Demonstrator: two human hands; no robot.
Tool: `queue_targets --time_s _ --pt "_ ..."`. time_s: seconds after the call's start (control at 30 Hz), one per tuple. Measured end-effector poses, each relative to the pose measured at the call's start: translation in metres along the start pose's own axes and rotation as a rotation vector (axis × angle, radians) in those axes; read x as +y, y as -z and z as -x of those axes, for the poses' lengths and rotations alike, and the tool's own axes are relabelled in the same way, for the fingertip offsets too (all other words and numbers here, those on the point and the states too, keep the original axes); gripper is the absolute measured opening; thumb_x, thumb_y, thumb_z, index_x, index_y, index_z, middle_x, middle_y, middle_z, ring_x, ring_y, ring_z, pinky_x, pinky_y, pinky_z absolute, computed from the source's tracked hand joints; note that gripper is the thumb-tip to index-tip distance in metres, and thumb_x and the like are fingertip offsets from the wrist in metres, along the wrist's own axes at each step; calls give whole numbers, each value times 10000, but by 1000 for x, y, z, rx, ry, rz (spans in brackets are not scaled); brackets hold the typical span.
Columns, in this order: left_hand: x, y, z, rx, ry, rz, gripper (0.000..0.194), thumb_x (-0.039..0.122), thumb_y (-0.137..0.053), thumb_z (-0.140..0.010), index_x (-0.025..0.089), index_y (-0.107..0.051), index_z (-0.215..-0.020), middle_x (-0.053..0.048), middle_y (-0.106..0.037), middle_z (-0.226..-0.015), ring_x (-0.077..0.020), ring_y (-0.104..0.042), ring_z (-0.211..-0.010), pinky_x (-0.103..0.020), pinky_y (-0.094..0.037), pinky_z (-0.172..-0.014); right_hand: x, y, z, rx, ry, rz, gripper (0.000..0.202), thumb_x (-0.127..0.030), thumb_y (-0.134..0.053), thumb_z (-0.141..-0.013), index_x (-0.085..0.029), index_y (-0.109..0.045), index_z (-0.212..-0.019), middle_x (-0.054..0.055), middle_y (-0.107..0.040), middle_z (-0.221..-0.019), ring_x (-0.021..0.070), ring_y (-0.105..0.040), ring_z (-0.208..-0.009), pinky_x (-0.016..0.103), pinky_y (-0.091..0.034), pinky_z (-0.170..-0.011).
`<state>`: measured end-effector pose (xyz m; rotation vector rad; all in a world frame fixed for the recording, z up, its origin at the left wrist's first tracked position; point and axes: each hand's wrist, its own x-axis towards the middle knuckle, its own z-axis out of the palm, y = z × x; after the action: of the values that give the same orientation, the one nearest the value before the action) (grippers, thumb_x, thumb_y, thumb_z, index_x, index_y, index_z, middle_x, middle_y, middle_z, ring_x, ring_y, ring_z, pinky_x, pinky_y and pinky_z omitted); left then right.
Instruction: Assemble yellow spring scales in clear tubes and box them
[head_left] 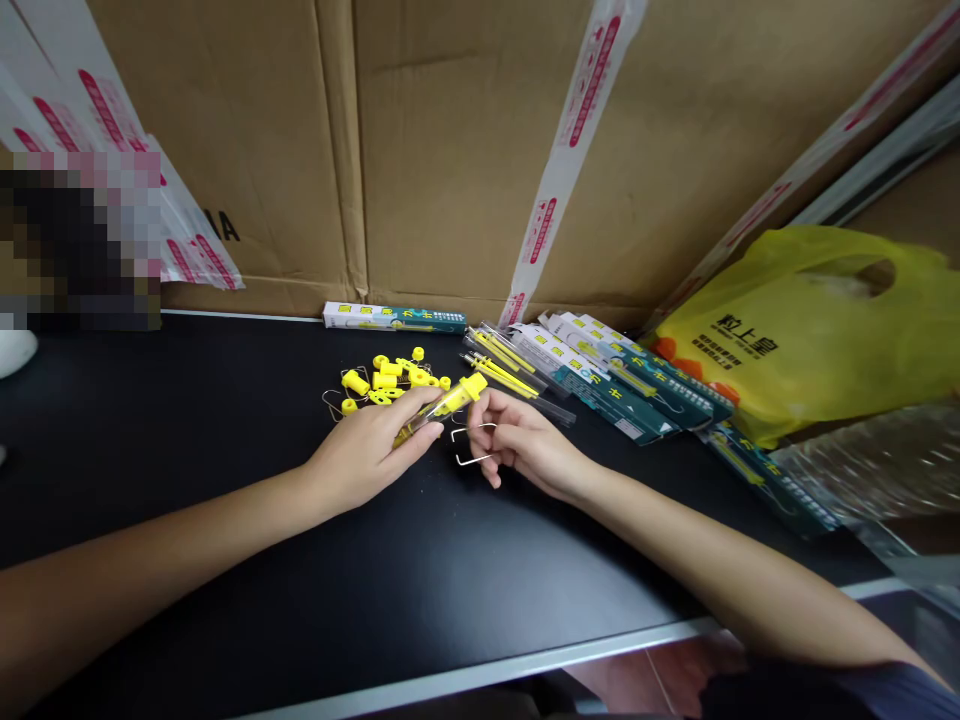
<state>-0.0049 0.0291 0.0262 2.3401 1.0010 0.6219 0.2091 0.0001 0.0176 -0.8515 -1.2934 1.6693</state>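
Left fingers [411, 405]: closed around a slim clear plastic tube with a bright yellow end fitting [471, 388], thumb below, the others above. The tube slants, its long axis running from my left palm away from me and rightward, yellow end foremost.

Right fingers [517, 437]: pinching a thin silvery bent wire [472, 461]. Its two hooked ends point left, toward the left hand, on the near side of the yellow end. My right fingertips lie just beside that end; whether they touch it, I can't tell. The right hand is the nearer one to the fitting; the left grips lower down the tube. Wire and tube axis cross at an angle, not in line.

Beyond the left fingers, on the black worktop [420, 580]: a loose cluster of small yellow plastic parts [355, 382], thin wires among them. Beyond the right fingertips: slim yellow rods [506, 372] beside clear plastic pieces. Farther right of those: overlapping white-and-green printed cartons [611, 405], then a translucent yellow plastic bag [810, 390]. One similar carton [394, 318] lies past the cluster, against the brown cardboard [450, 150].
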Motion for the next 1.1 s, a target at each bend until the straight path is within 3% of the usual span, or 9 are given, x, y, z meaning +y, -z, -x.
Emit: queue_targets --time_s 0.17,0.27,0.5,0.77,0.93,1.1 --pt "5 -6 0 -182 247 356 321 466 -383 -927 225 -488 -1111 24 -567 -766 -75 -485 -397 -183 -387 -337 -3 -1 6 96 175 293 31 -163 -519 -847 -185 -496 -849 -35 -573 -725 47 -509 -502 140 -410 -412" --pt "3 -11 1 -259 331 512 247 454 -403 -916 224 -467 -978 52 -501 -724 -65 -476 -368 -170 -381 -289 -2 1 6 129 209 380 74 -245 -518 -900 -182 -488 -876 -23 -597 -732 38 -496 -489 140 -399 -424" --pt "0 -14 1 -282 335 560 192 387 -433 -909 211 -408 -837 79 -478 -631 -55 -472 -339 -152 -390 -303 -1 -2 4 224 317 457 133 -308 -537 -910 -184 -490 -910 -41 -571 -696 24 -454 -362 158 -338 -345" --pt "2 -13 2 -281 324 561 165 378 -451 -904 220 -455 -948 80 -480 -641 -50 -467 -341 -139 -385 -291 -2 -3 10 293 463 667 38 -224 -535 -912 -187 -536 -916 -47 -494 -691 28 -466 -455 164 -380 -418" --pt "2 -13 0 -278 369 639 303 490 -436 -907 246 -484 -1081 82 -469 -611 -51 -456 -339 -142 -397 -293 -2 -5 10 198 345 498 85 -280 -525 -926 -198 -503 -932 -55 -534 -680 35 -492 -388 170 -381 -368" --pt "-2 -16 -1 -289 388 709 233 428 -434 -914 220 -468 -1011 71 -504 -621 -66 -494 -347 -153 -415 -300 0 -7 10 94 281 331 107 -292 -529 -928 -198 -493 -967 -41 -593 -701 89 -609 -460 217 -498 -438"
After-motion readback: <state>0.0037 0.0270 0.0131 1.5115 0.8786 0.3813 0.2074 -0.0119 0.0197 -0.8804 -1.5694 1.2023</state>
